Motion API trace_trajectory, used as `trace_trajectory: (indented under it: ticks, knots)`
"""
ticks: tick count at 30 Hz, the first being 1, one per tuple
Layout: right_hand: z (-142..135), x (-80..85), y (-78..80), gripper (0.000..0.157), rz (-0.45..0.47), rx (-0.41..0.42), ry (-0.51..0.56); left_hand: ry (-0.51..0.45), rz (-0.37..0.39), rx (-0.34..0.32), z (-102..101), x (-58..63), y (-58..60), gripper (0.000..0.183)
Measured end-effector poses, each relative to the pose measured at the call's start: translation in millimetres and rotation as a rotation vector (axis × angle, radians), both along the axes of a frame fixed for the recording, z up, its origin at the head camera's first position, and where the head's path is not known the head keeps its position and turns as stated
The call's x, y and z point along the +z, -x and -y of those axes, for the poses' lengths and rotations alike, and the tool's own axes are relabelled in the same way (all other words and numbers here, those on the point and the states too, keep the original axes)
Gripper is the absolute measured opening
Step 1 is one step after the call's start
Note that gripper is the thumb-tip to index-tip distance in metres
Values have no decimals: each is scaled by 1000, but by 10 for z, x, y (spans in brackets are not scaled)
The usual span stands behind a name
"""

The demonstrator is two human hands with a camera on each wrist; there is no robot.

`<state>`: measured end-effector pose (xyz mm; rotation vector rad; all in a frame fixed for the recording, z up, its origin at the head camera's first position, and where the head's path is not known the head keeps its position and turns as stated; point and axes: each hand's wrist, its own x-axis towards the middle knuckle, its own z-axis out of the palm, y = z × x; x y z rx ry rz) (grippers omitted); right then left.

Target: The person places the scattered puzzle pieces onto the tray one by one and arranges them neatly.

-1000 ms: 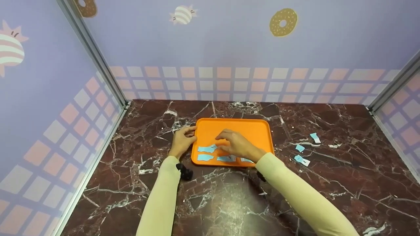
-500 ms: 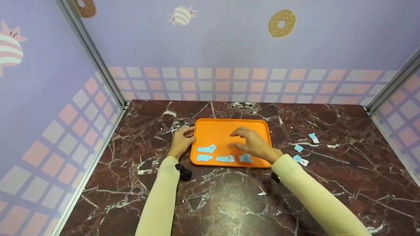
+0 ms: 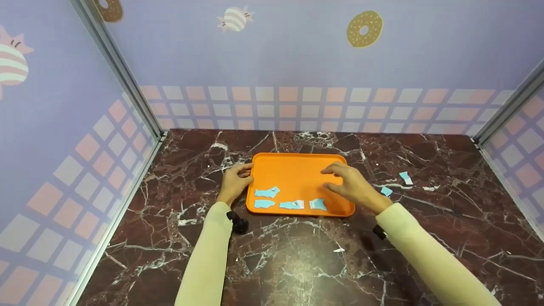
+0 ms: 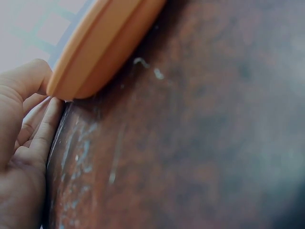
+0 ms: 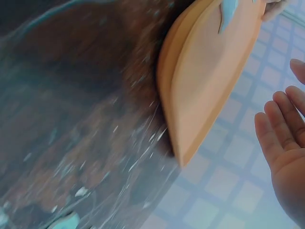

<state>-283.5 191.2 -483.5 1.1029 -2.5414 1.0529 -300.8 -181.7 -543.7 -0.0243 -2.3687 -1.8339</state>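
Observation:
An orange tray [image 3: 293, 170] lies on the dark marbled table. My left hand [image 3: 233, 183] holds its left edge; in the left wrist view the hand's fingers [image 4: 45, 126] and thumb meet the orange rim. Over the tray's right side hovers my right hand [image 3: 355, 185], empty, thumb and fingers apart. Several torn light-blue paper pieces rest along the tray's near side: one [image 3: 267, 192] above another [image 3: 264, 204] at the left, a blue-and-white one [image 3: 291, 205] in the middle, and a further piece [image 3: 318, 204] to its right.
On the table right of the tray lie more torn papers, a blue-and-white strip [image 3: 406, 178] and a small blue scrap [image 3: 386, 191]. A tiny white scrap [image 3: 338, 250] sits in front of the tray. Patterned walls [image 3: 263, 55] enclose the back and both sides.
My right hand has moved right, from above the left paper pieces to the tray's right side, uncovering the pieces along the front. A loose scrap is now hidden behind the right forearm. The left hand stays put.

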Motion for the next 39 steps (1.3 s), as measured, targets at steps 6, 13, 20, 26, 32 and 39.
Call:
trace_trajectory:
  ticks: [6, 13, 20, 26, 32, 39]
  knots:
    - [-199, 1, -38, 36, 12, -56, -10, 5, 5, 3, -1, -4, 2, 46]
    - [-422, -21, -84, 33, 5, -120, -20, 3, 16, 0, 1, -14, 0, 46]
    - [-662, -45, -157, 34, 65, -146, 13, -2, 1, -11, -2, 0, -10, 47]
    - [-843, -86, -221, 33, 48, -173, 7, -15, -4, -9, -3, -13, 6, 47]
    - [-1017, -125, -284, 32, 1, -199, -24, -11, -8, -3, -3, -17, 10, 47]
    - [-1187, -153, -350, 31, 14, -221, -31, -21, -18, -8, -6, -8, 1, 46]
